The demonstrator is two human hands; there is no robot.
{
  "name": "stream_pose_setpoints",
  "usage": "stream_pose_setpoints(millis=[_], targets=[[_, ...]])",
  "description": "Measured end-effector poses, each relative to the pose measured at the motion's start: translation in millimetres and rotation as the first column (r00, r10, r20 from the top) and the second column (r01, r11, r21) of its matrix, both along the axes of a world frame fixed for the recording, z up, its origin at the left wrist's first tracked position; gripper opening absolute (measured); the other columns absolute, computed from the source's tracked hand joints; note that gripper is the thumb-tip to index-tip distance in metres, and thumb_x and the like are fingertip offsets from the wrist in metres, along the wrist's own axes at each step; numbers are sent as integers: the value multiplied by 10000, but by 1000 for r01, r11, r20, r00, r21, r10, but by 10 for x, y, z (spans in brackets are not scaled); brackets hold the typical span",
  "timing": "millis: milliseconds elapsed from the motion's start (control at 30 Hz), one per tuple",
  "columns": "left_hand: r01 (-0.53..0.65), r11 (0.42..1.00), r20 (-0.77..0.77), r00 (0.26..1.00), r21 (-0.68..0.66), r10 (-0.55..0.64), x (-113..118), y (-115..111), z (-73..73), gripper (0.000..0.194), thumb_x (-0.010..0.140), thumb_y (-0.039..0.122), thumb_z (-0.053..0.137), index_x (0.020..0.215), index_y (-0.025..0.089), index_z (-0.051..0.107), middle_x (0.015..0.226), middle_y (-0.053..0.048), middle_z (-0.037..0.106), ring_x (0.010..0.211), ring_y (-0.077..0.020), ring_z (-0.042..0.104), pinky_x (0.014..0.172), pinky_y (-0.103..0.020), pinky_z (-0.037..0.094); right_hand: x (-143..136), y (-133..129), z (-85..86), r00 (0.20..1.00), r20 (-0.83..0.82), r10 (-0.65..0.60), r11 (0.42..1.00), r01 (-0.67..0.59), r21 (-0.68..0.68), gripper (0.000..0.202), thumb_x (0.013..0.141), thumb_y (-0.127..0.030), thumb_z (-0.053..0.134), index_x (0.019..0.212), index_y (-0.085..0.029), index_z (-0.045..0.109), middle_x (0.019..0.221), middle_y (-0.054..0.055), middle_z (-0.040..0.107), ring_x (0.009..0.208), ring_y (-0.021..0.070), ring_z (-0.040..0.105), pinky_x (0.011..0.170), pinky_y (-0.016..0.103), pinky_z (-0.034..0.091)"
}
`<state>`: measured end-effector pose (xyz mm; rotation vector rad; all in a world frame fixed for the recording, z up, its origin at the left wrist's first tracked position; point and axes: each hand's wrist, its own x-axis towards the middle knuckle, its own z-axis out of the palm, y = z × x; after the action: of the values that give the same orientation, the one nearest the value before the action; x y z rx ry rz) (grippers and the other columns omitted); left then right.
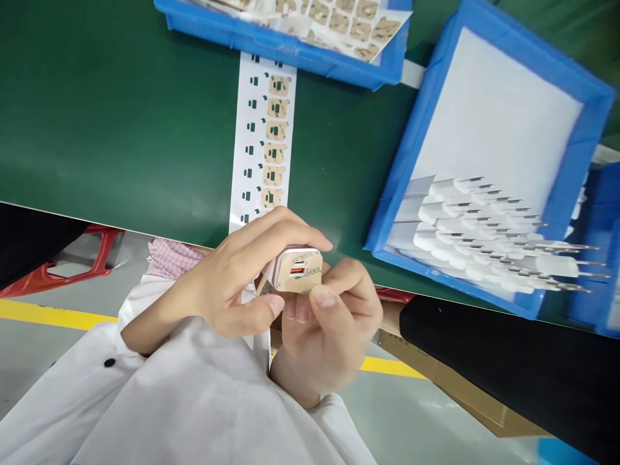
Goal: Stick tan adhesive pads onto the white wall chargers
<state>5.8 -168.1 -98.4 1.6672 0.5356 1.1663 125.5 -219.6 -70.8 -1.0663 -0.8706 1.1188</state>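
My left hand point(242, 271) is closed around a small white charger plug point(278, 268), its port face turned up toward me. Across that face lies a tan adhesive sticker point(285, 278) with green print, its cut-out framing a slim port and an orange USB port. My right hand point(334, 316) pinches the sticker's lower right corner between thumb and forefinger. Just beyond my hands, a white strip point(235, 206) carries a column of similar tan stickers beside a column of bare cut-outs. The charger's prong end is hidden by my left hand.
A blue tray point(402, 168) on the right holds several white chargers point(450, 226) with metal prongs. Another blue tray point(290, 48) at the top contains sticker sheets point(339, 26). A black sleeve point(484, 361) of another person reaches in from the right, below the green table point(121, 116).
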Motion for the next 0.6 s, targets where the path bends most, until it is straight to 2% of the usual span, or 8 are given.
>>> stream_pose_setpoints(millis=[300, 433, 600], targets=[[-72, 997, 23, 997, 30, 71, 51, 5, -7, 313, 1004, 454, 439, 1154, 210, 568, 957, -59, 622, 886, -212, 618, 764, -380, 544, 11, -21, -41, 1000, 21, 3, 1000, -4, 10, 252, 933, -229, 625, 710, -224, 507, 537, -78, 468, 451, 71, 414, 454, 194, 378], [-97, 994, 49, 994, 48, 94, 77, 14, -39, 287, 1005, 422, 453, 1144, 203, 575, 933, -51, 629, 872, -193, 618, 749, -355, 544, -4, -58, -65, 989, 142, -33, 999, 32, 14, 263, 937, -274, 635, 718, -235, 496, 531, -80, 444, 454, 88, 412, 457, 224, 374], [-159, 983, 40, 987, 88, 156, 67, 32, -99, 277, 1013, 422, 447, 1144, 214, 574, 999, -59, 641, 877, -190, 624, 734, -353, 546, 99, -56, -106, 913, 399, -83, 996, 64, 60, 246, 925, -239, 679, 738, -229, 521, 604, -62, 547, 522, 93, 480, 516, 249, 409]])
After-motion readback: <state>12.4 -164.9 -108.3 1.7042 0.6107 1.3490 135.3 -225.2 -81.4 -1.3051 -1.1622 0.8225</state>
